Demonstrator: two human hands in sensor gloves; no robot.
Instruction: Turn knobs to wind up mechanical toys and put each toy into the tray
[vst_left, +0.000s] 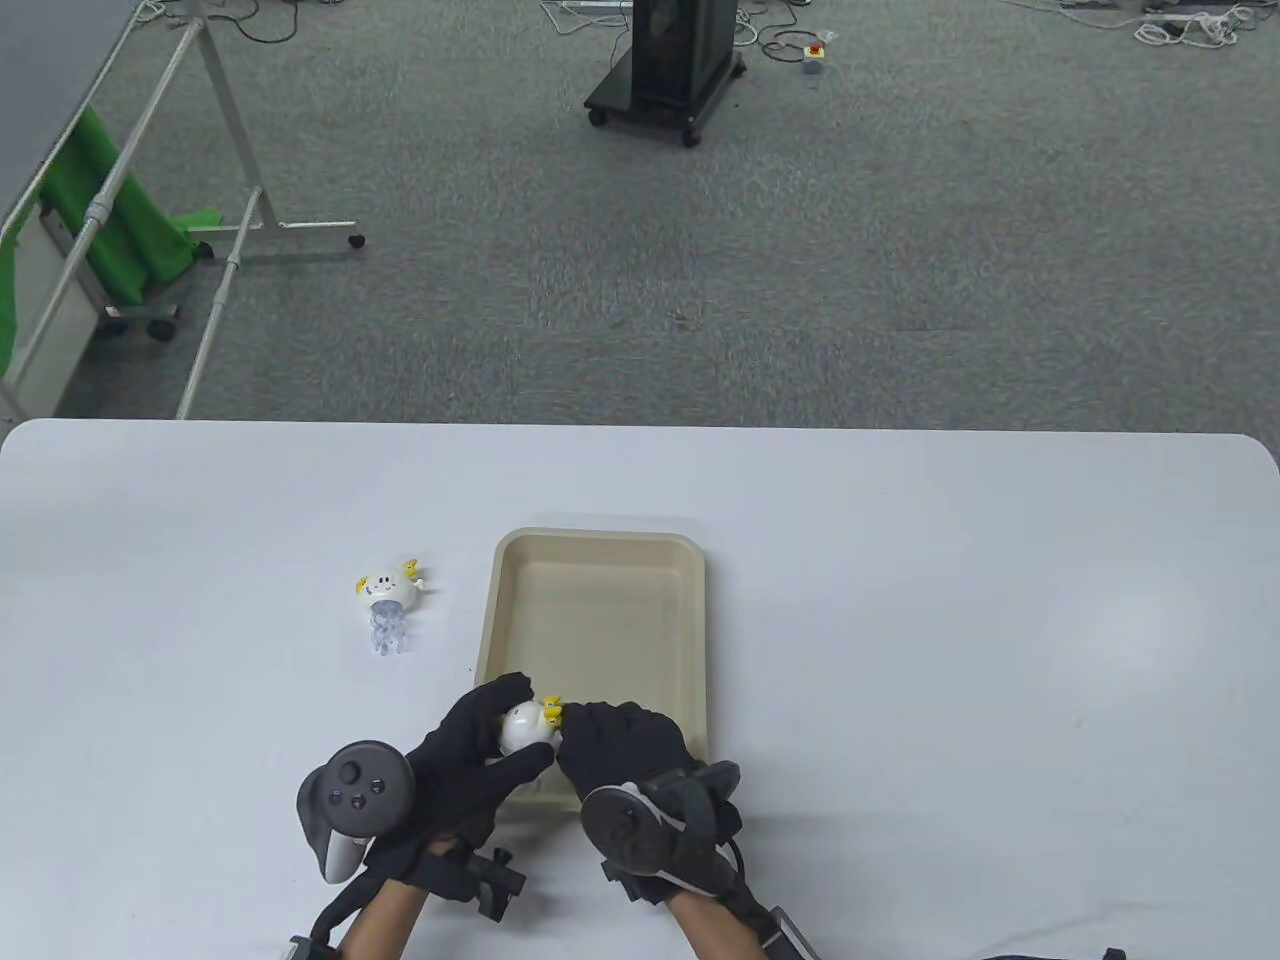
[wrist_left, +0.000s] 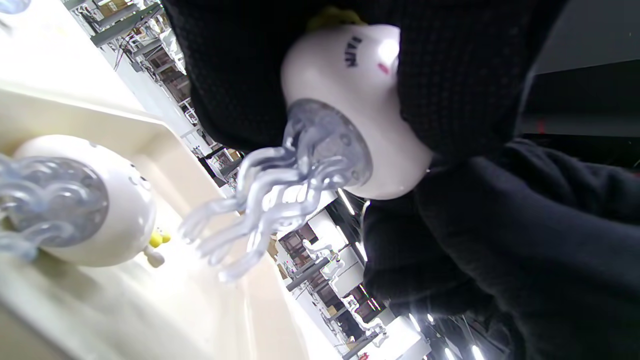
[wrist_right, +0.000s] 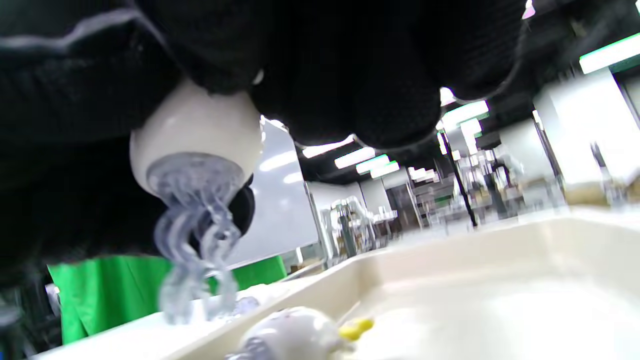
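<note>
From above, both gloves crowd over the near end of the beige tray (vst_left: 600, 610), so a second white toy (wrist_left: 75, 200) lying inside it is hidden there and shows only to the wrist cameras, on its side on the tray floor with a small yellow knob poking out. The yellow knob (vst_left: 551, 709) of the held toy (vst_left: 525, 728) is half buried under the right hand's fingertips, and I cannot tell how firmly they pinch it. The left hand (vst_left: 470, 760) is curled snugly round the toy's smooth, egg-like white dome, thumb and fingers wrapping either side, holding it in the air just above the tray's near rim, at about 6 o'clock of the tray. The right hand (vst_left: 625, 745) closes in on the knob from the toy's 3 o'clock side. Under the dome hangs a clear, wavy bunch of plastic tentacles, soft-looking and translucent. A printed face marks the shell. Another white jellyfish toy (vst_left: 388, 600) lies on the matte white table (vst_left: 1000, 650) at the tray's 9 o'clock, well apart, yellow bits on top, tentacles trailing toward me.
</note>
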